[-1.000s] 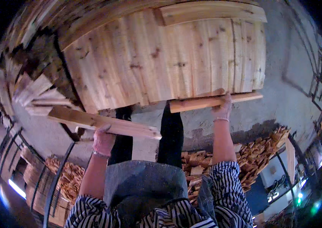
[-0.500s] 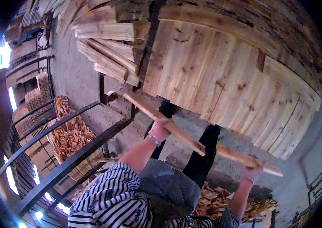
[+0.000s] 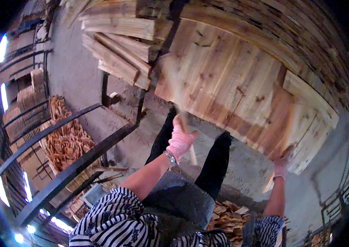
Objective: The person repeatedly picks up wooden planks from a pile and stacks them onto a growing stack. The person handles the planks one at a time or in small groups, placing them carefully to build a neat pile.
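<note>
My left hand [image 3: 181,140], in a pink glove, is closed round a narrow wooden board [image 3: 176,88]. This board is smeared by motion; its far end overlaps the left part of a row of pale planks [image 3: 215,78] laid side by side. At the near right edge of that row, my right hand [image 3: 280,168], also gloved, grips a second wooden board [image 3: 284,138]. The second board lies over the planks, pointing away from me, and is blurred too. I cannot tell whether either board touches the row.
Loose planks [image 3: 119,45] are piled at the far left. A dark metal frame [image 3: 75,177] runs along my left, beyond which lies a heap of wood scraps [image 3: 67,142]. More scraps [image 3: 228,218] lie near my right forearm. Stacked wood [image 3: 318,45] lines the far right.
Both boards have turned from lying crosswise to pointing away from me. My right hand has moved up to the edge of the plank row; my left has shifted slightly right.
</note>
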`<state>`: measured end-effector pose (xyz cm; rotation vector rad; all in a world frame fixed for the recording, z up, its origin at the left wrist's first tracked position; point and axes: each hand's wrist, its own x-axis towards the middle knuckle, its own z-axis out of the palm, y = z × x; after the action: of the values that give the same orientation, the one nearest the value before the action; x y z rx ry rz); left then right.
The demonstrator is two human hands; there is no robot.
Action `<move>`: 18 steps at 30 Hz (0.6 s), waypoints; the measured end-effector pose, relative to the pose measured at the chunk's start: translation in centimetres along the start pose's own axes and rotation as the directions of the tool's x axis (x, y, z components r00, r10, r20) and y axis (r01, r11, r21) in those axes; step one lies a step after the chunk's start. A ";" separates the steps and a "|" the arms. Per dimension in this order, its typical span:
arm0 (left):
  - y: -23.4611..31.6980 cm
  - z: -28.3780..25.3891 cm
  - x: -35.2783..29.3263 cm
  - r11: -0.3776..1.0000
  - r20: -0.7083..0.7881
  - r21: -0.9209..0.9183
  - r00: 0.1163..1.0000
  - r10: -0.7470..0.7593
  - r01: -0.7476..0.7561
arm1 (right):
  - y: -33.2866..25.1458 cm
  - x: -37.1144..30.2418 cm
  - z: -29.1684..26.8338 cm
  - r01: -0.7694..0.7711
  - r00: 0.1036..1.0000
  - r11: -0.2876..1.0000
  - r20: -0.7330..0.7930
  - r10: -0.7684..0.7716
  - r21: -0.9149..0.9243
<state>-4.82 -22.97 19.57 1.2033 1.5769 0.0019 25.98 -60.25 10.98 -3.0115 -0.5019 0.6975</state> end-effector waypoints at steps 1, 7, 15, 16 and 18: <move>3.2 0.5 -1.6 0.989 -0.016 -0.015 0.989 0.149 -0.149 | -1.4 0.2 0.6 0.058 0.998 0.992 0.021 -0.056 -0.113; 5.1 -1.0 4.4 0.174 0.489 0.683 0.620 0.614 -0.710 | -1.9 -0.1 -0.1 0.036 0.969 0.989 0.238 -0.070 0.143; -0.6 3.1 12.3 -0.047 0.683 0.658 0.568 0.459 -0.752 | -4.3 -0.1 -1.6 -0.015 0.981 1.000 0.195 0.018 -0.015; -1.7 3.4 12.5 -0.060 0.671 0.673 0.574 0.470 -0.737 | -2.1 -0.5 0.2 0.058 0.987 0.998 0.152 -0.054 -0.020; -3.2 4.4 12.2 -0.086 0.638 0.697 0.561 0.527 -0.712 | -1.8 -0.9 -1.8 0.060 0.965 0.981 0.239 -0.104 0.185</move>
<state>-2.38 -18.76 7.15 2.7983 0.4906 -0.4942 25.42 -58.72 13.14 -2.7368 -0.5361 1.0589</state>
